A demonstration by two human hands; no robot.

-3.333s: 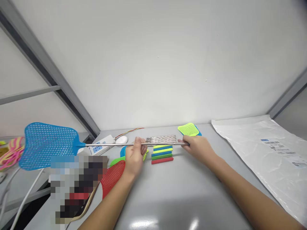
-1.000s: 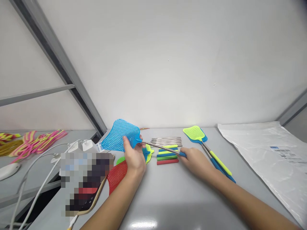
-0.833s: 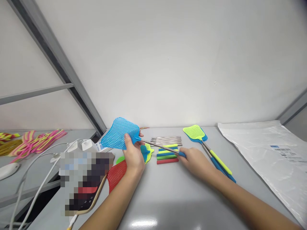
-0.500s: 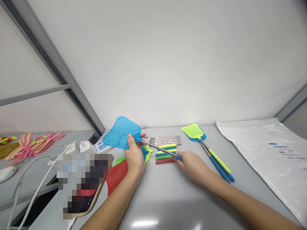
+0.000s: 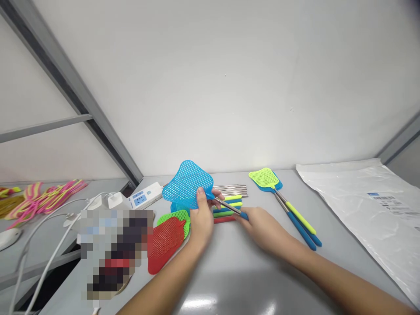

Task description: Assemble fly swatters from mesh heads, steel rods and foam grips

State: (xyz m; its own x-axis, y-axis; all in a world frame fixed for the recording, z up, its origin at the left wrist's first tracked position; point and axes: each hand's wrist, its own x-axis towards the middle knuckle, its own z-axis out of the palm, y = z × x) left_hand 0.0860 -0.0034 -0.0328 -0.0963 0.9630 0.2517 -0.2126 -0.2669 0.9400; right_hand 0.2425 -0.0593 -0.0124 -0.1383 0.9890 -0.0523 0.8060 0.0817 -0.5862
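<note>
A blue fly swatter (image 5: 187, 183) is held above the table between both hands. My left hand (image 5: 203, 214) is closed on the base of its mesh head, thumb on top. My right hand (image 5: 259, 225) wraps round the blue handle at the other end of the metal rod (image 5: 228, 205); most of that handle is hidden in the fist. Below my left arm lie a red mesh head (image 5: 166, 245), a green mesh head (image 5: 173, 216) and another blue one (image 5: 177, 207). Behind the hands are several coloured handle sleeves (image 5: 225, 220) and several metal rods (image 5: 231, 190).
Swatters with yellow-green and blue heads (image 5: 264, 178) lie to the right, handles towards me. A white plastic mailer (image 5: 351, 210) covers the right side. On the left are a power strip (image 5: 146, 195), a blurred-out phone (image 5: 114, 253), white cables (image 5: 54, 249) and pink-yellow cords (image 5: 49, 199).
My left hand has moved right with the blue mesh head, closer to my right hand, and less rod shows between them. My right hand has stayed nearly in place.
</note>
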